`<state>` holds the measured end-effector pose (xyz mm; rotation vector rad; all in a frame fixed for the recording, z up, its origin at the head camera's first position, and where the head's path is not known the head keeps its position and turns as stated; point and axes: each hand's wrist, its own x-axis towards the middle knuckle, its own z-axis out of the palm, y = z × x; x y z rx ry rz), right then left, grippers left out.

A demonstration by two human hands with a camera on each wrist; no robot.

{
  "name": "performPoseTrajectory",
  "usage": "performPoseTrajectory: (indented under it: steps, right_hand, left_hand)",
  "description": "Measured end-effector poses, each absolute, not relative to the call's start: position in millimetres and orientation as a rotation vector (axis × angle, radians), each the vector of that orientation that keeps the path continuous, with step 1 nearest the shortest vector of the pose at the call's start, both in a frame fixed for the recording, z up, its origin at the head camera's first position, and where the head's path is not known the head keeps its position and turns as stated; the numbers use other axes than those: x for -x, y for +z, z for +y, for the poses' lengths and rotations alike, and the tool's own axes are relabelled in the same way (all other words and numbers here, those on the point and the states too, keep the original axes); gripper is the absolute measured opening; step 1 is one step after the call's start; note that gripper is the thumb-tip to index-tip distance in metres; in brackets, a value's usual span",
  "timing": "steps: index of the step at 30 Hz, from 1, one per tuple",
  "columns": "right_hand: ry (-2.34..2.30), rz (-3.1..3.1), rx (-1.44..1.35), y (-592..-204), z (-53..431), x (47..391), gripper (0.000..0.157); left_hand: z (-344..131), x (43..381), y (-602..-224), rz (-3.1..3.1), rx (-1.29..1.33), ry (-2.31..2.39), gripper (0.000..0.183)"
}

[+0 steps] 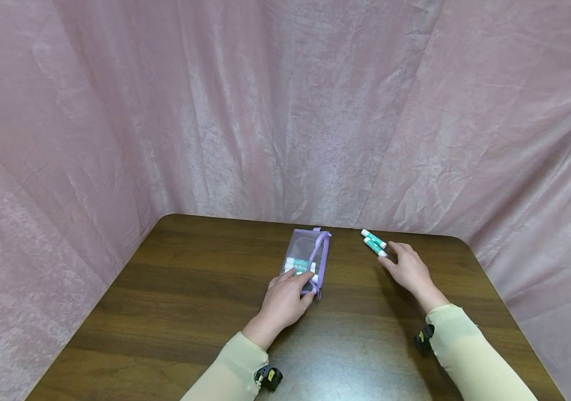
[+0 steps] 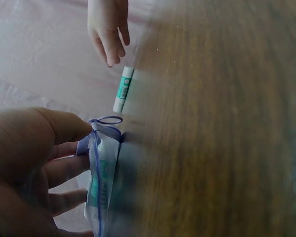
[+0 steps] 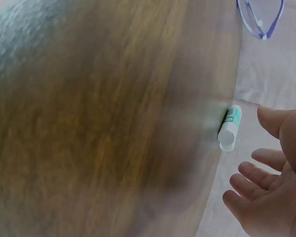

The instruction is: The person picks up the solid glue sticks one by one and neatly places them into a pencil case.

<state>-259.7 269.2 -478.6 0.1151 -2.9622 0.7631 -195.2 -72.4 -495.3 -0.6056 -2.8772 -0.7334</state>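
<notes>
A purple-edged mesh zip pouch [image 1: 298,245] lies on the table with several white-and-teal glue sticks [image 1: 300,264] inside. My left hand [image 1: 282,303] is over its near end, thumb at the zipped corner and fingers along the mesh. In the left wrist view, the pouch [image 2: 104,168] stands between thumb and fingers, its purple trim right at the thumb tip. To the right, two loose glue sticks [image 1: 374,238] lie side by side. My right hand [image 1: 408,270] is just beside them, fingers spread; in the right wrist view, a gap separates the thumb from the glue sticks [image 3: 230,126].
The brown wooden table [image 1: 190,278] has rounded far corners. Pink velvety curtains [image 1: 285,111] hang behind it and along both sides. A small black camera is strapped to each wrist, over pale sleeves [image 1: 476,351].
</notes>
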Motion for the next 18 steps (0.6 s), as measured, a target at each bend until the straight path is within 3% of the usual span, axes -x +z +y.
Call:
performPoseTrajectory:
  steps: [18]
  right_hand:
    - [0.848,-3.026,-0.127,-488.3,278.7,269.4,0.071]
  left_hand:
    - [-73.9,194.5,-494.4,-2.889,0.595,-0.74,0.044]
